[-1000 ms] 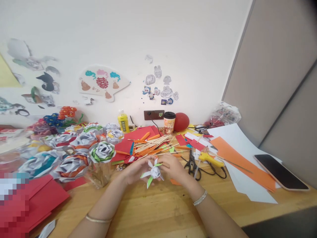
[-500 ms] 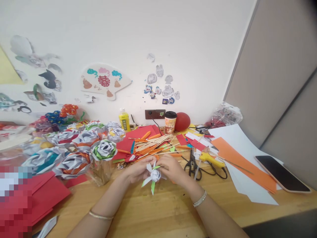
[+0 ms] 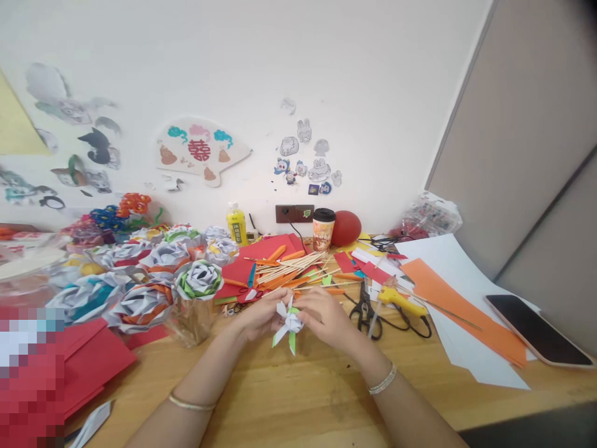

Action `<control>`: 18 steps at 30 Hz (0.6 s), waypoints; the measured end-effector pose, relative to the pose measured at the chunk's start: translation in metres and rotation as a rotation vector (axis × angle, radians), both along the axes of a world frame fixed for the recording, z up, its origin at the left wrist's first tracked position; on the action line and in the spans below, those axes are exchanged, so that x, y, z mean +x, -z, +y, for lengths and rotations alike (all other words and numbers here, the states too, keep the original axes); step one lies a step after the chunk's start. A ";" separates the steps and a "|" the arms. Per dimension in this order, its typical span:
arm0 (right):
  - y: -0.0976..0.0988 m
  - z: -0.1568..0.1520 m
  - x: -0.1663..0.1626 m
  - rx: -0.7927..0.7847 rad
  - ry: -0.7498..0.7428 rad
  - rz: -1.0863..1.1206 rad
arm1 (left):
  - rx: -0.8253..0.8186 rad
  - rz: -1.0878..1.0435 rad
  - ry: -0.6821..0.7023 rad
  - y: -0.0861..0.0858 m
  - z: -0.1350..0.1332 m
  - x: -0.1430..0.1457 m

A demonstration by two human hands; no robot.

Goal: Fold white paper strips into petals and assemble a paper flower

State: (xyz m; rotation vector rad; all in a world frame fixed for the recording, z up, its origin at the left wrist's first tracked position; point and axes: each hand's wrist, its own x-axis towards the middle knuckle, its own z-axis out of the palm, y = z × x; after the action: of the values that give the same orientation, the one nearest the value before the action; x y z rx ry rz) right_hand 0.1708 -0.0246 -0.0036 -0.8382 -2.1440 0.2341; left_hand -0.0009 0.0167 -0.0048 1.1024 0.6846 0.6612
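Between my hands, above the wooden table, is a small folded paper flower (image 3: 292, 322), white with green-edged petals that point outward and down. My left hand (image 3: 263, 316) grips it from the left, fingers curled behind it. From the right, my right hand (image 3: 323, 314) pinches a petal near the top with thumb and fingers. Part of the flower's back is hidden by my fingers. Just beyond my hands lie thin wooden sticks (image 3: 293, 271) and orange paper strips. To the right of my right hand are black-handled scissors (image 3: 364, 311) and a yellow glue gun (image 3: 403, 301).
Finished paper roses (image 3: 199, 279) crowd the left side, some in a clear cup (image 3: 191, 323). Red paper (image 3: 100, 367) lies front left. A yellow bottle (image 3: 237, 224), a lidded paper cup (image 3: 323, 230) and a red balloon (image 3: 347, 228) stand at the back. A phone (image 3: 536, 328) rests on the right.
The flower has tilted slightly and sits a little higher in view. My right hand's fingers have shifted around its upper petals. The whole view has moved slightly.
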 end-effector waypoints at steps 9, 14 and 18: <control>0.005 0.000 -0.003 0.102 -0.005 -0.039 | 0.009 -0.004 -0.082 0.003 0.002 0.003; 0.004 -0.001 -0.005 0.096 0.034 -0.014 | 0.014 -0.005 -0.072 0.000 0.000 0.004; 0.006 -0.001 -0.008 0.091 0.022 -0.034 | 0.029 0.034 -0.068 0.001 0.001 0.003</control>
State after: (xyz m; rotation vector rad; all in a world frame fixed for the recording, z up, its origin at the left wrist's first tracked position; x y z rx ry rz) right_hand 0.1631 -0.0259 -0.0092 -0.8181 -2.1583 0.1102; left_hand 0.0024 0.0177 -0.0057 1.1227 0.7471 0.7137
